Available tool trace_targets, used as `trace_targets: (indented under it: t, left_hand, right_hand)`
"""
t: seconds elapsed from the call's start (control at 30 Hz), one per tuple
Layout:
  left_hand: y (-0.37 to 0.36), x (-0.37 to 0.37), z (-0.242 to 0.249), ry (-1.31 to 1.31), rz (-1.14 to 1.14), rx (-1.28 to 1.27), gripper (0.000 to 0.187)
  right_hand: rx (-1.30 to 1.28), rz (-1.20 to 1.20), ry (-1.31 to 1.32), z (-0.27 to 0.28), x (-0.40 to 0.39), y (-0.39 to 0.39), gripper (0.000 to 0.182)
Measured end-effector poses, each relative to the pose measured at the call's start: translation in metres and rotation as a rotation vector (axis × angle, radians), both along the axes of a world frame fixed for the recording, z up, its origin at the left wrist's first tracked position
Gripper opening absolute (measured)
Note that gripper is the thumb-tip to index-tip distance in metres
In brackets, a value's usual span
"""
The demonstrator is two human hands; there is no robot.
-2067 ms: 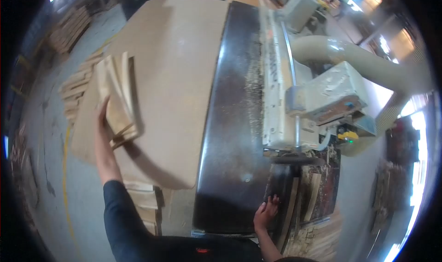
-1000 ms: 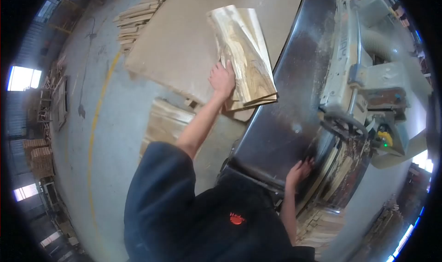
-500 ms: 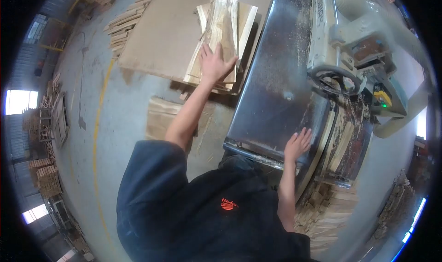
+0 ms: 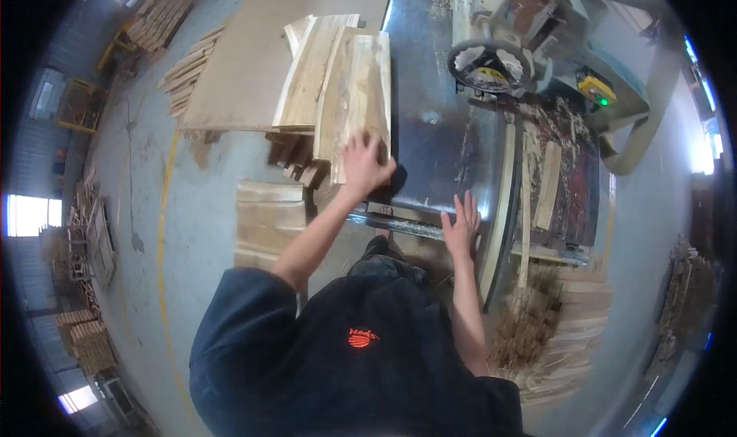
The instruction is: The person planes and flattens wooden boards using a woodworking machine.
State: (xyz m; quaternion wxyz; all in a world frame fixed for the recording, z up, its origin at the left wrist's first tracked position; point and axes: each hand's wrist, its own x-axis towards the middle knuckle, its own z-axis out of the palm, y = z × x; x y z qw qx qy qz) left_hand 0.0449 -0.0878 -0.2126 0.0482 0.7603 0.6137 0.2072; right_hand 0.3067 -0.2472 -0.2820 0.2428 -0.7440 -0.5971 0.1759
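Note:
My left hand [image 4: 366, 163] is on the near end of a wooden board [image 4: 361, 87], fingers bent over its top face and thumb by its right edge. The board has pale edges and a brown grain. It lies over other boards [image 4: 313, 61], its near end sticking out past them beside the metal machine table [image 4: 434, 157]. My right hand [image 4: 461, 227] lies open, fingers stretched out, on the near right part of that metal table. It holds nothing.
A saw-like machine with a handwheel [image 4: 491, 67] stands at the upper right. Sawdust and wood strips [image 4: 548, 185] lie beside the rail. Cut wood is stacked [image 4: 568, 322] at lower right, and more boards [image 4: 269, 214] lie low on the left. A brown panel [image 4: 238, 76] supports the boards.
The top board has come toward me and turned slightly, with my left hand now at its near end, fingers more bent. My right hand stays on the metal table. The view has shifted.

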Motion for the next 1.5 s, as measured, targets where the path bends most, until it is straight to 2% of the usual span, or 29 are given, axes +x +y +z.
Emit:
trace_targets:
  t: [0.07,0.1,0.2,0.23,0.3,0.37,0.43,0.47,0.53,0.57,0.6,0.63,0.67,0.7,0.77,0.8,0.87,0.9,0.97,1.0,1.07,1.17,1.2,1.23,1.27,1.3,1.37,1.43,1.5]
  left_hand:
    - [-0.053,0.017,-0.016,-0.128,-0.177,-0.068,0.058]
    - [-0.080,0.024,-0.023,-0.211,-0.258,-0.081,0.055]
    - [-0.142,0.045,-0.013,-0.327,-0.032,0.096,0.056]
    - [-0.147,0.047,-0.012,-0.238,0.124,0.131,0.057]
    - [-0.150,0.049,-0.012,-0.060,0.438,0.203,0.060]
    - [-0.131,0.030,-0.022,-0.119,0.456,0.147,0.062]
    - [-0.108,0.011,-0.021,-0.048,0.477,0.091,0.064]
    - [-0.097,0.005,-0.020,-0.010,0.492,0.065,0.065]
    - [-0.071,-0.003,-0.017,-0.124,0.540,-0.120,0.059]
    - [-0.065,-0.011,-0.017,-0.180,0.559,-0.208,0.056]
    - [-0.068,-0.007,-0.021,0.028,0.551,-0.110,0.049]
    - [-0.076,-0.002,-0.022,0.132,0.478,-0.038,0.046]
    - [-0.084,-0.001,-0.041,0.109,0.390,0.035,0.046]
    - [-0.104,0.010,-0.031,0.105,0.315,0.027,0.039]
    - [-0.144,0.024,-0.030,-0.074,0.179,-0.067,0.044]
    - [-0.165,0.035,-0.015,-0.127,0.195,-0.230,0.047]
    - [-0.195,0.056,-0.042,-0.386,0.268,-0.241,0.053]
    - [-0.206,0.062,-0.052,-0.511,0.310,-0.250,0.057]
    - [-0.197,0.075,-0.024,-1.221,0.301,-0.829,0.066]
    - [-0.192,0.078,-0.015,-1.573,0.299,-1.116,0.071]
    - [-0.192,0.074,-0.028,-1.557,0.239,-1.289,0.077]
    - [-0.193,0.060,-0.030,-1.824,0.096,-1.553,0.057]
    - [-0.204,0.070,-0.030,-1.787,0.327,-1.494,0.052]
    - [-0.210,0.071,-0.051,-2.181,-0.068,-1.593,0.041]
    - [-0.215,0.075,-0.056,-2.462,-0.535,-1.758,0.031]
    - [-0.213,0.072,-0.061,-2.537,-0.501,-1.874,0.021]
    - [-0.222,0.074,-0.057,-2.822,-0.593,-1.884,0.019]
    - [-0.219,0.070,-0.070,-2.753,-0.555,-1.803,0.034]
    - [-0.221,0.065,-0.084,-2.546,-0.227,-1.766,0.045]
  right_hand:
    - [0.067,0.017,-0.019,0.000,-0.007,-0.021,0.048]
    - [0.068,0.015,0.086,0.001,-0.010,-0.029,0.046]
    - [0.029,-0.034,0.396,0.008,-0.019,-0.048,0.035]
    - [-0.070,-0.064,0.619,0.008,-0.025,-0.050,0.037]
    - [-0.266,-0.116,1.061,-0.002,-0.033,-0.048,0.040]
    - [-0.360,-0.123,1.186,-0.017,-0.048,-0.032,0.054]
    - [-0.401,-0.184,1.558,0.003,-0.070,-0.013,0.065]
    - [-0.434,-0.196,1.625,0.003,-0.077,-0.002,0.065]
    - [-0.506,-0.204,1.756,0.000,-0.091,0.020,0.067]
    - [-0.487,-0.145,1.763,0.004,-0.095,0.021,0.065]
    - [-0.464,-0.090,1.772,0.009,-0.097,0.023,0.063]
    - [-0.437,-0.038,1.779,0.014,-0.097,0.025,0.061]
    - [-0.398,-0.134,1.701,0.017,-0.094,0.020,0.055]
    - [-0.361,-0.185,1.661,0.016,-0.086,0.010,0.053]
    - [-0.343,-0.279,1.665,0.001,-0.056,-0.022,0.048]
    - [-0.367,-0.343,1.577,0.015,-0.042,-0.042,0.051]
    - [-0.301,-0.406,1.502,0.073,-0.028,-0.085,0.060]
    - [-0.162,-0.277,1.570,0.088,-0.027,-0.108,0.063]
    - [0.127,-0.014,1.681,0.105,-0.030,-0.143,0.070]
    - [0.168,0.049,1.635,0.110,-0.030,-0.150,0.070]
    - [0.256,0.193,1.533,0.121,-0.029,-0.151,0.071]
    - [0.164,0.119,1.321,0.144,-0.045,-0.143,0.069]
    - [0.098,0.204,1.260,0.141,-0.045,-0.143,0.068]
    - [0.066,0.288,1.220,0.153,-0.047,-0.141,0.063]
    - [-0.024,0.355,1.186,0.159,-0.047,-0.142,0.059]
    - [-0.117,0.429,1.150,0.161,-0.047,-0.141,0.056]
    - [-0.097,0.466,1.178,0.157,-0.053,-0.140,0.051]
    - [-0.045,0.487,1.123,0.153,-0.059,-0.137,0.048]
    - [0.042,0.462,0.976,0.151,-0.062,-0.138,0.048]
